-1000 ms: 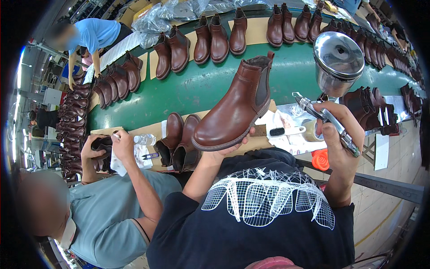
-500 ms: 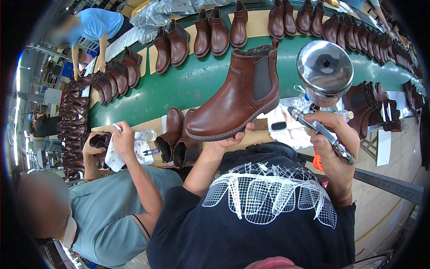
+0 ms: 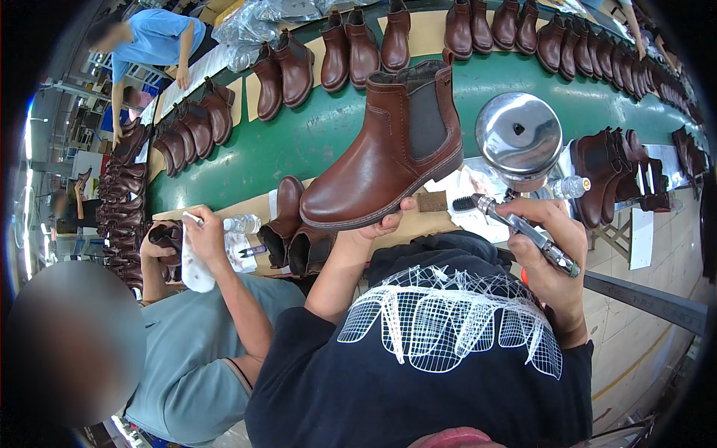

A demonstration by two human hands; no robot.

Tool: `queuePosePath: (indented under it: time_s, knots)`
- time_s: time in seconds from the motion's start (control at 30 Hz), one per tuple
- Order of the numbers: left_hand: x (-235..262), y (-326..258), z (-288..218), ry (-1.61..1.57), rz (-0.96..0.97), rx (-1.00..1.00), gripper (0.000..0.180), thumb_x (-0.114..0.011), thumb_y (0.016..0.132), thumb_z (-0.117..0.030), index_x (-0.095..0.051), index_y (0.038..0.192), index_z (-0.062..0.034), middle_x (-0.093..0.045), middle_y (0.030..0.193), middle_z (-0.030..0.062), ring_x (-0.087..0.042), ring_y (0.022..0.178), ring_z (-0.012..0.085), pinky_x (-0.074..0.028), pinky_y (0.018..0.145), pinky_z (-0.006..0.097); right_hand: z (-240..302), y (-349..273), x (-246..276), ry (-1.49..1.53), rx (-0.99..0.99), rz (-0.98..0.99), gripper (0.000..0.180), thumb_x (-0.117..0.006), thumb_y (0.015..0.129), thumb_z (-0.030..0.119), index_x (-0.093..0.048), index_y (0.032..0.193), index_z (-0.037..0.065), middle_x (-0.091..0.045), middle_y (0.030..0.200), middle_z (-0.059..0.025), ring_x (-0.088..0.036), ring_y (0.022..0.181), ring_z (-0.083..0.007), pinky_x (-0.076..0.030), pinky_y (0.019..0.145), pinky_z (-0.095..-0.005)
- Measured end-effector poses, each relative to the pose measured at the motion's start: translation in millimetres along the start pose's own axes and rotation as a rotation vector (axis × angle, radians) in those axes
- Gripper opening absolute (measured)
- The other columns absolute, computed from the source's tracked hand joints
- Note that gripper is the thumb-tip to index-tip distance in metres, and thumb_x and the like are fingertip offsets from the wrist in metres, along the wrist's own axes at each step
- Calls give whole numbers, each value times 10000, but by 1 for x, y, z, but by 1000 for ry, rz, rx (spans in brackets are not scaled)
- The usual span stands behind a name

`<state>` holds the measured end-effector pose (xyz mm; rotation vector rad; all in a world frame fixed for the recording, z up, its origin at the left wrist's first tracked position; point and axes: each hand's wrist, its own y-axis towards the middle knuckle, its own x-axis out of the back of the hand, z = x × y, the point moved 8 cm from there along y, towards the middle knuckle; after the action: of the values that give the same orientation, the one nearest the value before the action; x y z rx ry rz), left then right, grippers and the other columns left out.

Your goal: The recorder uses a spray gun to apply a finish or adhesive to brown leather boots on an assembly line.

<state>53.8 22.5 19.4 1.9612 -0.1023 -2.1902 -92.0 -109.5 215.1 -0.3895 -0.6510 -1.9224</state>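
Observation:
My left hand (image 3: 382, 224) grips a brown leather ankle boot (image 3: 362, 160) from beneath its sole. The boot is held up above the bench, toe to the left, with a dark elastic panel on its side. To its right, my right hand (image 3: 549, 239) is wrapped round a metal spray gun (image 3: 534, 235) with a round shiny cup (image 3: 519, 138) on top. The gun's nozzle points left toward the boot's heel, apart from it. Behind the nozzle lie a black-bristled brush (image 3: 464, 203) and a brown block (image 3: 432, 201).
Brown boots (image 3: 347, 56) stand in rows along the green bench (image 3: 299, 149). Two boots (image 3: 295, 231) rest just left of my arm. A co-worker's hand (image 3: 203, 235) holds a white cloth (image 3: 196, 265) beside a small boot. A clear bottle (image 3: 567, 187) lies right of the cup.
The spray gun has moved down and left, closer to the boot. The boot has shifted slightly left and tilted a little. The co-worker at left has leaned in with the cloth.

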Motion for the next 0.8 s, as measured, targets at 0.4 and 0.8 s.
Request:
queuePosePath:
  time_s: [0.4,0.8]
  knots:
    - [10,-9,2,22,-35,12,841,-447,894,-687,-358,1491,-101,-544,1034,366,-619,565,382,-481,422,326,-18,-5,18,37,-68,-139,299,-728,867,272,-703,1032,23,-714,942,-76,-572,756,-155,-396,728,-293]
    - [1,-9,10,-157,187,56,669,-462,971,-500,-317,1498,-116,-325,1476,294,-492,1038,567,-587,600,555,-8,12,31,101,11,-210,283,-707,899,236,-691,1060,4,-703,927,-77,-598,775,-116,-446,713,-252]
